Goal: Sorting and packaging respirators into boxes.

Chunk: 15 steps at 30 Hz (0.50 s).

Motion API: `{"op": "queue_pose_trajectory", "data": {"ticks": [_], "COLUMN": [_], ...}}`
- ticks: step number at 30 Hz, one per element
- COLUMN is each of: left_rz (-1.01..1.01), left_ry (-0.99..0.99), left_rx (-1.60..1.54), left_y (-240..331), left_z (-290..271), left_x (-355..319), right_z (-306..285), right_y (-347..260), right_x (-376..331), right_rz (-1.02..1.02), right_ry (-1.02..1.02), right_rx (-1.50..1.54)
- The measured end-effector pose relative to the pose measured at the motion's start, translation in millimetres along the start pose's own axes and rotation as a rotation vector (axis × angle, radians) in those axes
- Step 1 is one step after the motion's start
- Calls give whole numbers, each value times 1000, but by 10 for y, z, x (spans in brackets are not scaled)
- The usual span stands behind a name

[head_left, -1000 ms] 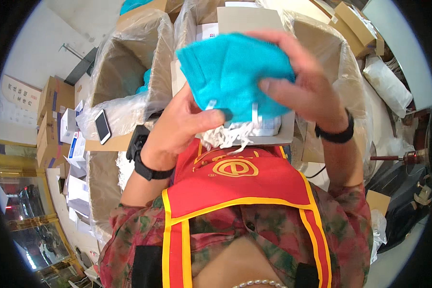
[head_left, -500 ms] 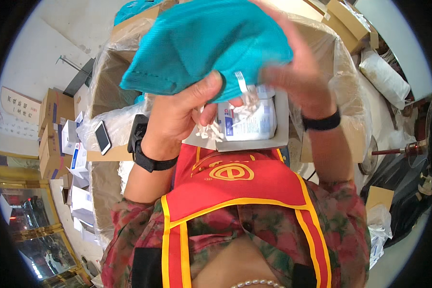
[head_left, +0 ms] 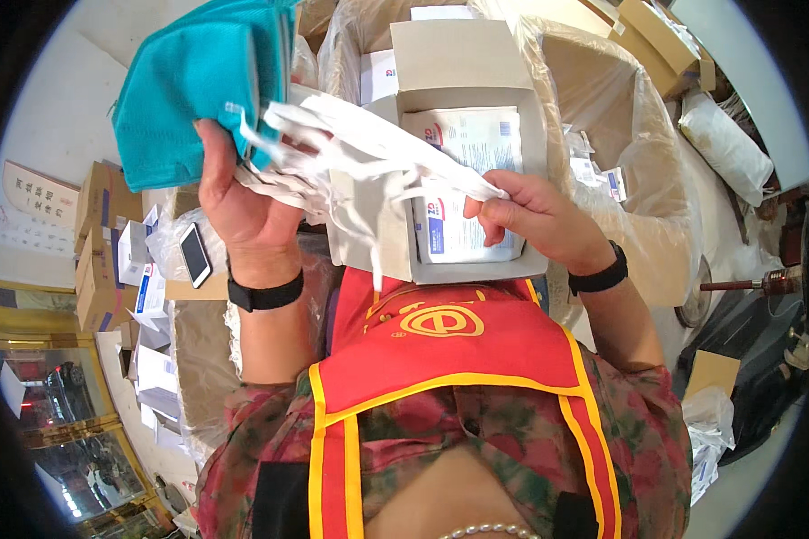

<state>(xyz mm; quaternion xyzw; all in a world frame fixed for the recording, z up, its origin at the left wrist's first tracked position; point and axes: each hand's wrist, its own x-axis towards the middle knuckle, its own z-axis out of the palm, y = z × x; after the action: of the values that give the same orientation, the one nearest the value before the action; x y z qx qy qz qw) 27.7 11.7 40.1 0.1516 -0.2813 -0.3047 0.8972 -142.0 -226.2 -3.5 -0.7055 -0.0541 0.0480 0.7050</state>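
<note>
My left hand (head_left: 252, 220) is closed round a stack of teal face masks (head_left: 184, 99), raised at the upper left, with the thumb across their near side. White elastic straps (head_left: 368, 130) trail from the stack, some dangling loose. My right hand (head_left: 548, 216) pinches the far end of a bunch of these straps, stretched out to the right. Below them an open carton (head_left: 463, 58) stands against my red apron (head_left: 440, 346), its flaps folded out. White printed packs (head_left: 490, 139) lie inside it.
Large cartons lined with clear plastic (head_left: 634, 117) stand beyond and to the right, with small white boxes (head_left: 584, 171) in the right one. At the left are a white phone (head_left: 194, 255), brown cartons (head_left: 99, 211) and several white boxes (head_left: 157, 377).
The teal masks have swung left and tilted, uncovering the open carton. My right hand has left the masks' far edge and drawn the straps out rightward.
</note>
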Motion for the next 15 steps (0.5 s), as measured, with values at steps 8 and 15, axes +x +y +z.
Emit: {"op": "queue_pose_trajectory", "data": {"ticks": [8, 15], "left_rz": [-84, 175], "left_ry": [-431, 181], "left_rx": [-78, 706], "left_y": [-186, -149], "left_z": [-7, 222], "left_x": [-16, -108], "right_z": [116, -156], "right_y": [-40, 160], "right_x": [182, 322], "right_rz": [182, -185], "right_ry": [-84, -33], "right_rx": [-61, -520]}}
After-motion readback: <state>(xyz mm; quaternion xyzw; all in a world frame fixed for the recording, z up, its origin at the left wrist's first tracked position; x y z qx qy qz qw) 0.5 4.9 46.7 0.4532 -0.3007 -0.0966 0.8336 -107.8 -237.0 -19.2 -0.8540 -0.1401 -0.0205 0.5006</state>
